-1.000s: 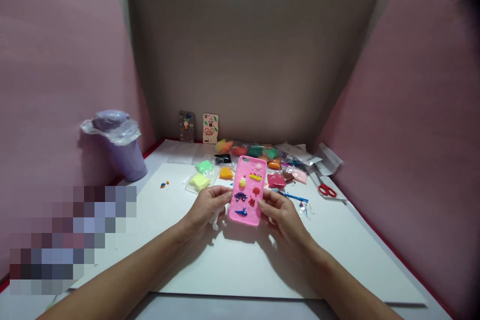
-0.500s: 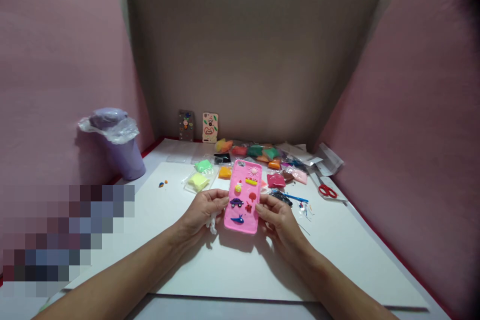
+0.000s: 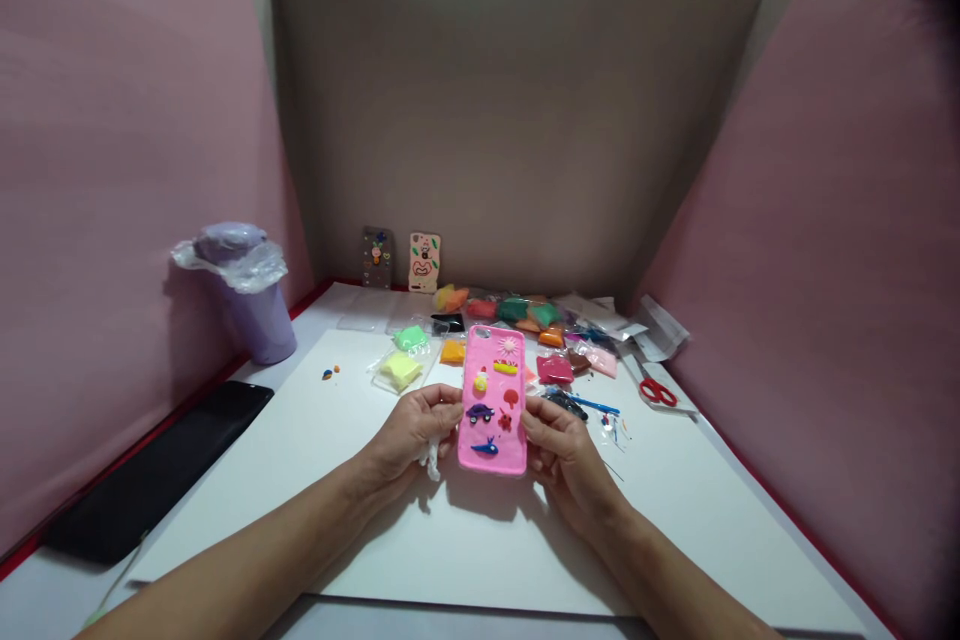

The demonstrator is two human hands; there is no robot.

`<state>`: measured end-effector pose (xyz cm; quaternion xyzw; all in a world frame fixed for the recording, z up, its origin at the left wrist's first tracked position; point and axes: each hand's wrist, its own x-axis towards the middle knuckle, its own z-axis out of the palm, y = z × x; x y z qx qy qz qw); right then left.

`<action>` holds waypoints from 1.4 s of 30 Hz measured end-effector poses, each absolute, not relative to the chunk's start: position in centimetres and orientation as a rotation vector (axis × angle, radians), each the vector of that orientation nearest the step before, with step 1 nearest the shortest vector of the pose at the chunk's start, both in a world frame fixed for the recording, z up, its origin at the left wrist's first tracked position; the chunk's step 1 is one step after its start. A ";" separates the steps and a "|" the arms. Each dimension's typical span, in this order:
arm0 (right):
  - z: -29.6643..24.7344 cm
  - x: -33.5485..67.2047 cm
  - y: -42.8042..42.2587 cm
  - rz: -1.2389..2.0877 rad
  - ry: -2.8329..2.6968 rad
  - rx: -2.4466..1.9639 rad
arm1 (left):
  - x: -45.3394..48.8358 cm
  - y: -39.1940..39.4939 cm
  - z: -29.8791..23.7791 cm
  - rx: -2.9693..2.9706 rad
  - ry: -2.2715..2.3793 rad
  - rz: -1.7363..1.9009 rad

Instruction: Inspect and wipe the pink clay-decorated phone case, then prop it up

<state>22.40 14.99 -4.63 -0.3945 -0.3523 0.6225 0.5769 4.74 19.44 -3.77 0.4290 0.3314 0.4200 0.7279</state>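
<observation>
Between both hands I hold a pink phone case [image 3: 493, 430] upright and tilted back above the white board. Small clay figures decorate it: a pale sun, a yellow strip, a yellow-and-white figure, a red tree-like shape, a purple car, a red bug and a blue whale-like shape. My left hand [image 3: 424, 425] pinches its left edge, and a crumpled white tissue [image 3: 431, 460] hangs from under those fingers. Along the right edge, my right hand [image 3: 559, 435] grips with the thumb in front. The fingers behind the case are partly hidden.
Bags of coloured clay [image 3: 514, 308] line the board's back. Red scissors [image 3: 658, 393] and a blue tool [image 3: 596, 404] lie right. Two decorated cases [image 3: 425, 262] lean on the back wall. A purple bin [image 3: 262, 325] and a black slab [image 3: 161, 470] are left. White board [image 3: 360, 540] lies beneath.
The view has shifted slightly, so everything sits a little lower and to the right. Both hands keep their hold on the pink case, which stands slightly straighter.
</observation>
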 end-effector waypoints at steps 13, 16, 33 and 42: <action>-5.3 22.6 15.3 1.378 -0.833 -0.991 | 4.6 19.6 -4.4 0.995 0.726 0.921; -5.4 22.6 15.4 1.378 -0.835 -0.994 | 4.5 19.7 -4.5 0.987 0.735 0.911; -4.9 22.4 14.9 1.384 -0.826 -1.004 | 4.6 19.4 -4.0 0.929 0.741 0.951; -5.2 22.4 15.0 1.370 -0.822 -1.011 | 4.7 19.4 -4.0 0.958 0.714 0.910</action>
